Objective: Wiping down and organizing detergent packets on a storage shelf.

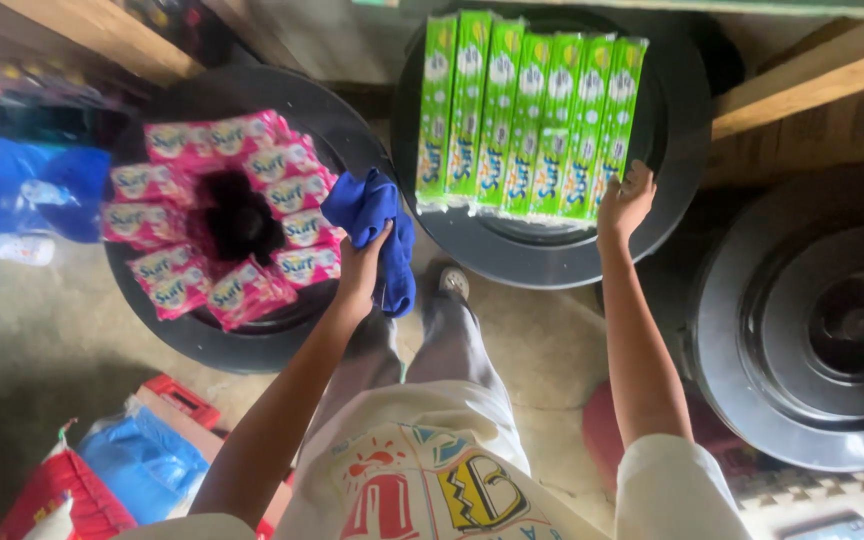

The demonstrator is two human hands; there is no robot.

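Nearest me, at six o'clock, hangs a printed shirt [422,480]. From there my left hand [360,268] reaches toward eleven o'clock, its grip closed on a blue cloth [377,225], just beside pink packets [222,215] ringed on a black lid [242,340]. My right hand [624,205] at one o'clock rests with fingers spread, touching green packs [522,115] on another lid [672,130].

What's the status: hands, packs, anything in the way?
Left hand gripping blue cloth. Right hand touching green packs lined up on black lid. Pink packs ringed on neighbouring lid; nothing blocking.
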